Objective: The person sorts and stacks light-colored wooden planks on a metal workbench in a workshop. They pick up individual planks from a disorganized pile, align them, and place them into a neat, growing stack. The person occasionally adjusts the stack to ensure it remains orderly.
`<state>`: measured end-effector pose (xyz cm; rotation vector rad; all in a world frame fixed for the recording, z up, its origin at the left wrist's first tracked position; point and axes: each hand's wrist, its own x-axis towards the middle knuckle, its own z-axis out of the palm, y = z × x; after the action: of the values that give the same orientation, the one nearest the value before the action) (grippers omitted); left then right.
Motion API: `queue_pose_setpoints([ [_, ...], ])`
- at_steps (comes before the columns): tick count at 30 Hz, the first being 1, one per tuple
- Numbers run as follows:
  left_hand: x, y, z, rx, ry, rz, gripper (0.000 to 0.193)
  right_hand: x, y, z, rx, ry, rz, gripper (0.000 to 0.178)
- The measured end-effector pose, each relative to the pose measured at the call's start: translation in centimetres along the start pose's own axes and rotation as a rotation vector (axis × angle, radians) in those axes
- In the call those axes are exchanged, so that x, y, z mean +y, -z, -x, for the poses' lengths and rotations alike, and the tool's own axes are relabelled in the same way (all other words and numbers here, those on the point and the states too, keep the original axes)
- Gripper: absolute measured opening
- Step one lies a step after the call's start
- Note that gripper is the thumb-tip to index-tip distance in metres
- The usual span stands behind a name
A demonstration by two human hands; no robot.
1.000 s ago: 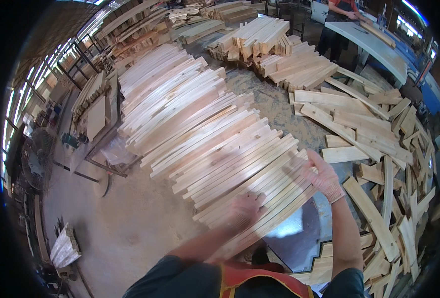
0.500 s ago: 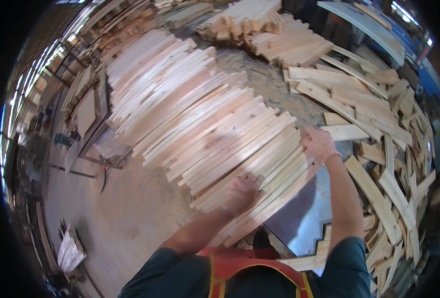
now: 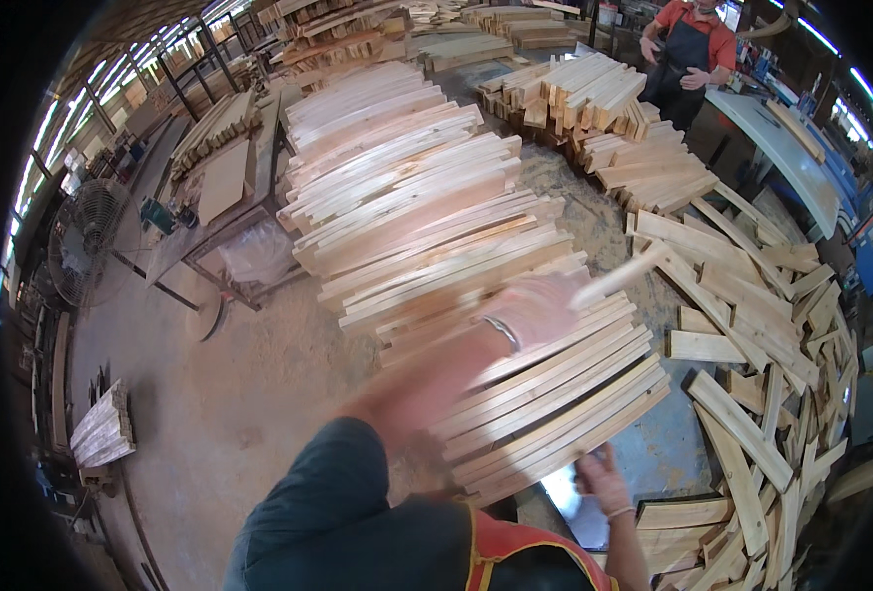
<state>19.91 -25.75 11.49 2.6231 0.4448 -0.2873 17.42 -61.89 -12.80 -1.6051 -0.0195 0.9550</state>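
Grey concrete floor (image 3: pixel 210 424) dusted with sawdust at lower left, with a small bundle of boards (image 3: pixel 101 431) near the left edge and a round fan (image 3: pixel 90 246) above it. Further right, a metal workbench (image 3: pixel 222 202) at upper left. Centre frame — long stack of pale wooden slats (image 3: pixel 427 227) running from the top down toward the lower right. Left hand (image 3: pixel 535 307), blurred, raised over the middle of that stack, closed round one end of a thin wooden stick (image 3: pixel 622 276) that angles up to the right. Right hand (image 3: pixel 602 483) low, just right of centre, fingers curled against the near edge of the stack — hard to tell whether gripping a slat. Loose scatter of offcuts (image 3: pixel 752 394) at right. Person in a red shirt and dark apron (image 3: pixel 691 49) at upper right.
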Motion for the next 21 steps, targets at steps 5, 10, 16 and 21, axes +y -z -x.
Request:
queue_pose_setpoints([
  [5, -19.7, -7.0, -2.9, 0.419, -0.09, -0.613, 0.065, -4.7, -8.6, -0.1, -0.091, -0.019, -0.1, 0.074],
  [10, -18.1, -9.1, -0.4, 0.558, -0.072, -0.663, 0.07, -2.0, -1.5, -1.2, 0.109, 0.128, -0.117, 0.023],
  [16, -7.1, -18.9, 9.8, 0.406, -0.428, 0.125, 0.053, -6.1, 14.0, -10.1, 0.587, 0.238, -0.841, 0.026],
  [21, -3.2, -25.4, 15.6, 0.351, -0.531, -0.059, 0.064, -4.3, 25.4, -19.9, 0.668, 0.005, -1.021, 0.062],
])
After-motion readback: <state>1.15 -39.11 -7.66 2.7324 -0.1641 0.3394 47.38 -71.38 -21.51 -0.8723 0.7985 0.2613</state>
